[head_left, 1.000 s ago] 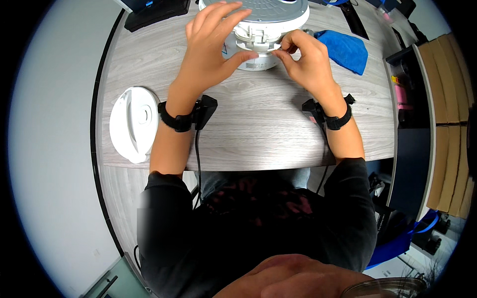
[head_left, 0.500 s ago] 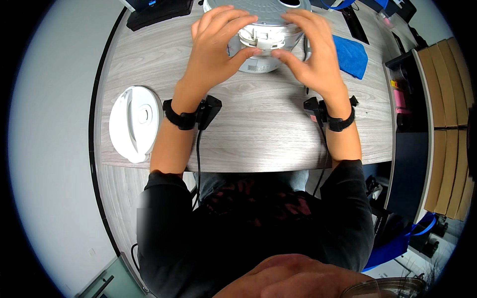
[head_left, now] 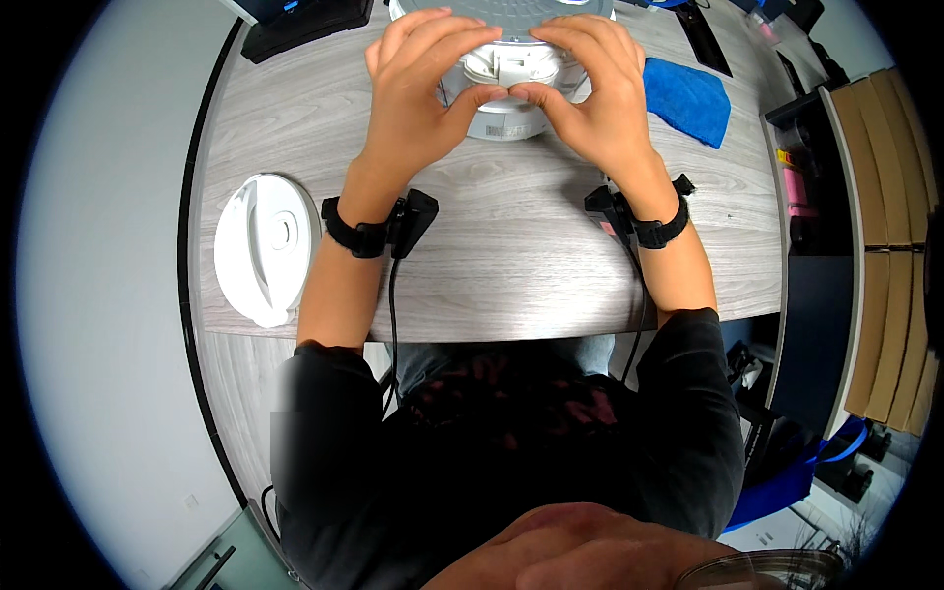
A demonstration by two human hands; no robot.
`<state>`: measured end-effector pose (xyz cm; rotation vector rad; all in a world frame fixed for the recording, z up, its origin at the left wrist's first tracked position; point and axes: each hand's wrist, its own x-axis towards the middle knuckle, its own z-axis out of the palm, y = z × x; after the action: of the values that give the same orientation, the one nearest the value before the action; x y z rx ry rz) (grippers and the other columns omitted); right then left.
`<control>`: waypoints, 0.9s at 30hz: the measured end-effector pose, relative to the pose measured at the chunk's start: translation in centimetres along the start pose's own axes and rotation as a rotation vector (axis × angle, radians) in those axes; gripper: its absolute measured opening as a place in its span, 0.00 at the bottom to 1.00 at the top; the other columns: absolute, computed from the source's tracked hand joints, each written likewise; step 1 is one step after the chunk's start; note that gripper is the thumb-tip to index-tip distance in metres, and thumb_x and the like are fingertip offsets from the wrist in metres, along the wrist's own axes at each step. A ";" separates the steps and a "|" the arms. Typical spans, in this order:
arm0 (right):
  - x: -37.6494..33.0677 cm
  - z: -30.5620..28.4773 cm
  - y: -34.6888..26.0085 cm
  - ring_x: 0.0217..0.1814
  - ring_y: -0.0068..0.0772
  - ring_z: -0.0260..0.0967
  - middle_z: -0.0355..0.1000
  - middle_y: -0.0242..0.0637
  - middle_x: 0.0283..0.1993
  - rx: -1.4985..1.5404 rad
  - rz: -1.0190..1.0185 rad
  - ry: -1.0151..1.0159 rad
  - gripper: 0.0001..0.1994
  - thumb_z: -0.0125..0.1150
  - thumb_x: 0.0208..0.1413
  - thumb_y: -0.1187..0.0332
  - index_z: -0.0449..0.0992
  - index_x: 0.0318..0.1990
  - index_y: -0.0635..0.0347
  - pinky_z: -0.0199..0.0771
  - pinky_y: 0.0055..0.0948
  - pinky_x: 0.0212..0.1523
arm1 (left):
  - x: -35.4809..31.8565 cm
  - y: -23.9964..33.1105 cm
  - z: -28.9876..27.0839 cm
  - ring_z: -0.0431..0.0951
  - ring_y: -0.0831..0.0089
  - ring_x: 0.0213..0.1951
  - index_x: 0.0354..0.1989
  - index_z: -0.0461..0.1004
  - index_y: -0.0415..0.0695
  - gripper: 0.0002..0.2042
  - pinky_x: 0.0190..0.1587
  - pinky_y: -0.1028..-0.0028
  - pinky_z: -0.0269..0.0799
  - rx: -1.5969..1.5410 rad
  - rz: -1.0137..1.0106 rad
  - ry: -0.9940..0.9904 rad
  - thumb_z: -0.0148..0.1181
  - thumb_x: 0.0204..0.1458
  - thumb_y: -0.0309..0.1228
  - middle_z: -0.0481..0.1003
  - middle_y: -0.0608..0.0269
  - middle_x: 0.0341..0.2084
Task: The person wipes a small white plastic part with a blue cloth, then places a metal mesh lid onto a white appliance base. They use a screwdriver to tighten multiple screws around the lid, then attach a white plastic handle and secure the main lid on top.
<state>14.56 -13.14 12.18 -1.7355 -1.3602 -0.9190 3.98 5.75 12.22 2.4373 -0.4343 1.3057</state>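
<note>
A round container (head_left: 506, 126) with a grey top and a white, partly see-through body stands at the far middle of the table, cut off by the view's upper edge. On its front sits a white latch (head_left: 513, 67). My left hand (head_left: 423, 84) curves around the latch's left side, fingers on the grey top's edge and thumb under the latch. Mirroring it, my right hand (head_left: 595, 88) has its fingers on the top's edge and its thumb under the latch. The thumb tips nearly meet. At the table's left lies a white oval lid (head_left: 295, 211) with a raised curved grip.
A folded blue cloth (head_left: 688, 101) lies right of the container. Black equipment (head_left: 305, 29) stands at the far left. Black cables (head_left: 393, 315) hang from the wrist straps over the table's near edge. To the right, a shelf (head_left: 811, 197) stands beside cardboard boxes (head_left: 890, 324).
My right hand has moved left and closed in on the latch, so both thumbs come together beneath it. The container appears slightly farther left. My left hand has barely shifted.
</note>
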 end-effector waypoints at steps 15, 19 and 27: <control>0.2 -1.6 0.2 0.61 0.38 0.66 0.74 0.29 0.53 0.001 -0.041 -0.112 0.28 0.77 0.38 0.67 0.77 0.53 0.47 0.57 0.41 0.61 | -0.2 -0.8 -1.2 0.60 0.58 0.66 0.57 0.76 0.58 0.32 0.64 0.58 0.53 0.072 -0.041 -0.082 0.77 0.37 0.31 0.66 0.63 0.64; 0.1 -1.2 0.5 0.61 0.37 0.66 0.75 0.29 0.53 0.003 -0.051 -0.093 0.29 0.78 0.37 0.68 0.78 0.53 0.47 0.57 0.41 0.61 | -0.6 -1.5 -0.8 0.58 0.55 0.67 0.57 0.77 0.58 0.32 0.65 0.56 0.55 0.042 -0.002 -0.064 0.78 0.36 0.30 0.67 0.64 0.62; 0.3 -0.9 0.8 0.57 0.35 0.69 0.77 0.28 0.50 0.014 -0.066 -0.052 0.28 0.79 0.34 0.68 0.80 0.50 0.48 0.61 0.38 0.58 | -0.8 -1.6 -0.2 0.59 0.52 0.66 0.56 0.77 0.55 0.31 0.66 0.55 0.57 0.008 0.000 -0.011 0.77 0.36 0.29 0.71 0.63 0.58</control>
<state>15.26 -13.91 12.72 -1.7243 -1.4620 -0.9037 4.11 7.33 11.41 2.4521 -0.4328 1.2962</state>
